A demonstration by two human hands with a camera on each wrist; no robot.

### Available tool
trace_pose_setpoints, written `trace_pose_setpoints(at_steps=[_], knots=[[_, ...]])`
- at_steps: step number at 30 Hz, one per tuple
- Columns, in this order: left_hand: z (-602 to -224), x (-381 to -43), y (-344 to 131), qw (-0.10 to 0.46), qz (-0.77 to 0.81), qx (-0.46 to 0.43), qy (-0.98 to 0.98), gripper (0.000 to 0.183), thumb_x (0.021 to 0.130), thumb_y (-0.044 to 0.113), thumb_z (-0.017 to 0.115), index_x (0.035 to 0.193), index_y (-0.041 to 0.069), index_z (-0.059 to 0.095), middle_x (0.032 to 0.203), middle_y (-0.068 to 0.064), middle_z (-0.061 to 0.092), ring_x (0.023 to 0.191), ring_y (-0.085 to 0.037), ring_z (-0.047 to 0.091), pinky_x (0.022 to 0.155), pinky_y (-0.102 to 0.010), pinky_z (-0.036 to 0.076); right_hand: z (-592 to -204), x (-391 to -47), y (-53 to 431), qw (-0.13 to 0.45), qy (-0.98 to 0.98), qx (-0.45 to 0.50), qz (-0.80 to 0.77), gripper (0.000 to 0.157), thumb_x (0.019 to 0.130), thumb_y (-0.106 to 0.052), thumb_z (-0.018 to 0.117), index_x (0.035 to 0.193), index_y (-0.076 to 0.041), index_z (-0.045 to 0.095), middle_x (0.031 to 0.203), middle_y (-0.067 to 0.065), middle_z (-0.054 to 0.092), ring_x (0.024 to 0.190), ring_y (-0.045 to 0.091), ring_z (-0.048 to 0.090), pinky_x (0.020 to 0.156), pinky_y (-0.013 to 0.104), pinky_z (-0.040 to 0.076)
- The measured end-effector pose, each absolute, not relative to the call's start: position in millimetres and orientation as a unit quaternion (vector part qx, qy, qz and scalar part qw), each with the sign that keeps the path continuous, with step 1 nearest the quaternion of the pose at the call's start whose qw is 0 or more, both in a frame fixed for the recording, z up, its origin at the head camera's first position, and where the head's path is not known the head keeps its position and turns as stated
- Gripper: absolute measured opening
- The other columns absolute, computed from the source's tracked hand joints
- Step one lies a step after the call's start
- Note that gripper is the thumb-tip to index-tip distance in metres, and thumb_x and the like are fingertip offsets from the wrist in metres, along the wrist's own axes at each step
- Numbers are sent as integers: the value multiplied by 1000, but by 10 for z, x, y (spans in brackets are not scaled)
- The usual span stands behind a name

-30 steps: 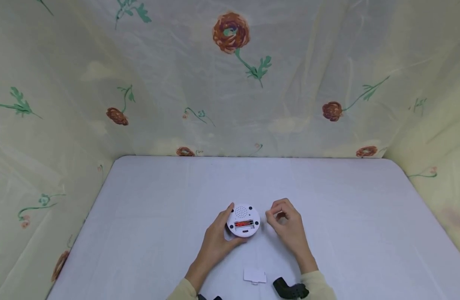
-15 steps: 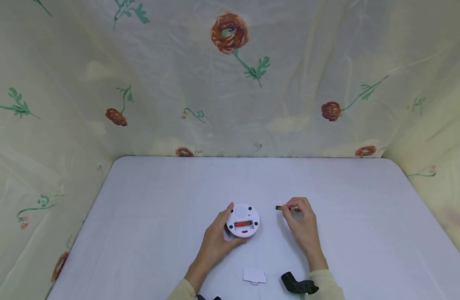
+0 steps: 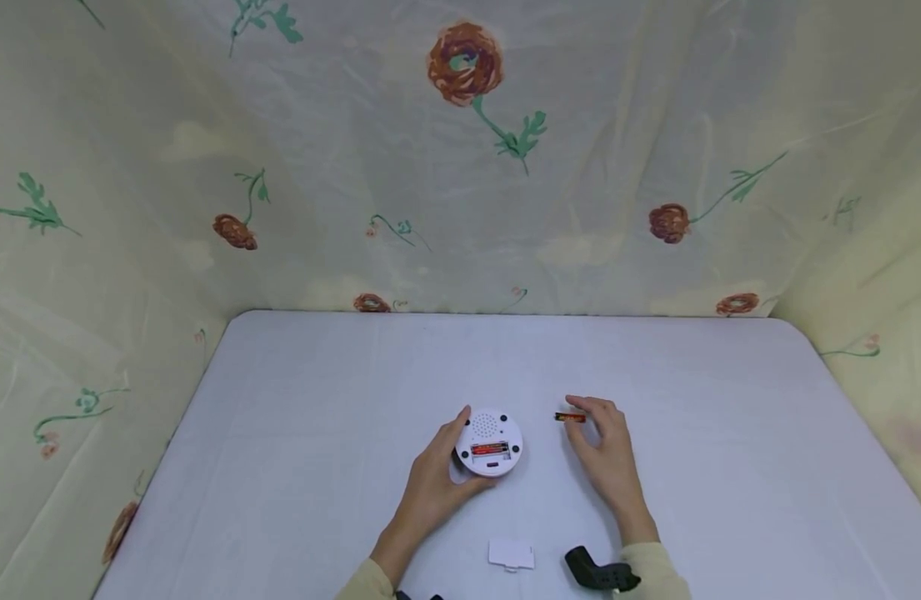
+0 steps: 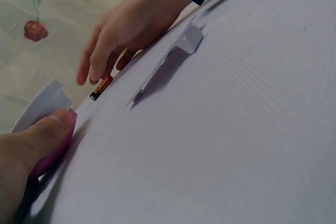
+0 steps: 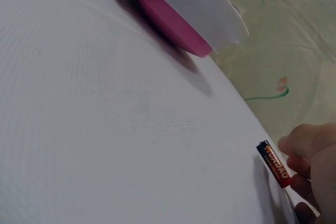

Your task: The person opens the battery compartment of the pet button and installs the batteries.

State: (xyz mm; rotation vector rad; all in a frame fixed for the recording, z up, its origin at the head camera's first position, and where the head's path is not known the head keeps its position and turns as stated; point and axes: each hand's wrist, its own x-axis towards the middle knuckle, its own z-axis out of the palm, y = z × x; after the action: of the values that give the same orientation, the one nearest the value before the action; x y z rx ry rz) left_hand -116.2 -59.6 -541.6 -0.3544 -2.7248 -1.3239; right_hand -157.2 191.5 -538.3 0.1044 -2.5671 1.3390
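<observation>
My left hand (image 3: pixel 433 479) grips a round white device (image 3: pixel 484 425) by its rim, thumb at the near side. Its underside faces up, with speaker holes, dark feet and an uncovered battery compartment where a red battery (image 3: pixel 489 448) lies. In both wrist views a pink part (image 5: pixel 176 27) shows under the white shell. To the right of the device, my right hand (image 3: pixel 606 446) holds a loose red-and-black battery (image 3: pixel 569 417) at its fingertips. In the right wrist view its shadow falls on the table beside it.
A white battery cover (image 3: pixel 511 553) with a small tab lies on the white table (image 3: pixel 340 400) near me, between my forearms. A black wrist strap piece (image 3: pixel 598 573) sits at my right sleeve. Floral curtains (image 3: pixel 460 192) surround the table at the back and sides.
My right hand has moved right, away from the device, and its fingers have spread a little, so more of the loose battery shows. My left hand and the device stay put.
</observation>
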Motion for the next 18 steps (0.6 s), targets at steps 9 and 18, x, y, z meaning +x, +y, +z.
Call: trace_pose_setpoints(at_steps=[9,18], knots=[[-5381,-1217,-577,43,-437,-117,-891,103,67,30,85,150,26,25,141,0,49,132,-18,46,107,-38,42,-5411,-1623,1906,134,-908,64,391,32,86,-8,64,118,-12,64,117,12,56,111,31,46,93,48,30],[-5393,-1178,-591,36,-441,-113,-890,101,67,32,85,149,27,26,140,3,49,131,-18,47,106,-41,43,-5453,-1573,1868,155,-926,74,335,35,85,-6,64,119,-8,64,112,14,56,105,32,46,86,44,33]])
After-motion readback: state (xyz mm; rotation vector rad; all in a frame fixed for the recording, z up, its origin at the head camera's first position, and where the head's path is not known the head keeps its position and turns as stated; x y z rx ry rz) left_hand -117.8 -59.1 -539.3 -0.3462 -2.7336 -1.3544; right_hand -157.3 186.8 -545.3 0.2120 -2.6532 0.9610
